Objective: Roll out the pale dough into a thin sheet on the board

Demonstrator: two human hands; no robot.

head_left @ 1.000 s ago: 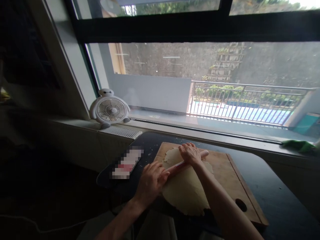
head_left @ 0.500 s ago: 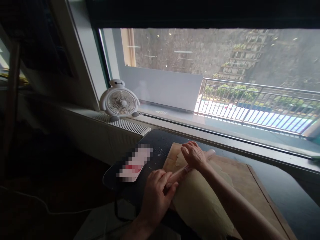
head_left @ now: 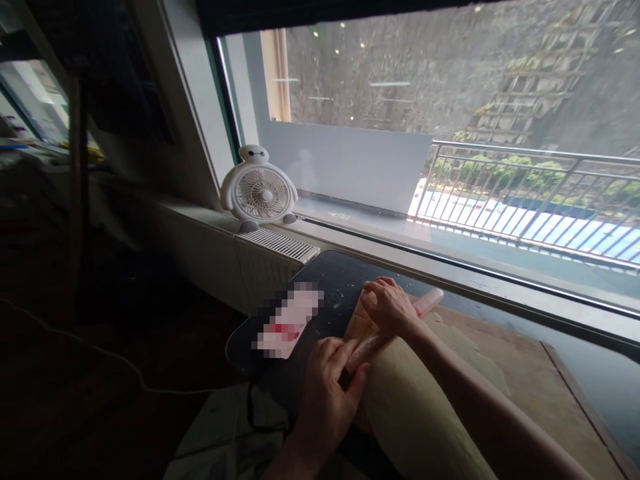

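A thin sheet of pale dough (head_left: 415, 413) lies on a wooden board (head_left: 540, 380) on a dark table (head_left: 330, 280). A pink rolling pin (head_left: 425, 303) lies across the dough's far left end. My left hand (head_left: 327, 393) presses on the near end of the pin with the fingers lying over it. My right hand (head_left: 390, 307) rests on the pin's middle, fingers curved over it. The dough hangs over the board's near edge.
A blurred white and red packet (head_left: 290, 320) lies on the table left of the board. A small white fan (head_left: 260, 190) stands on the windowsill above a radiator grille (head_left: 277, 243). A white cable (head_left: 100, 350) crosses the dark floor at left.
The view has swung left and down, so the board sits further right in the frame. Both hands have pushed the pin toward the far left edge of the dough.
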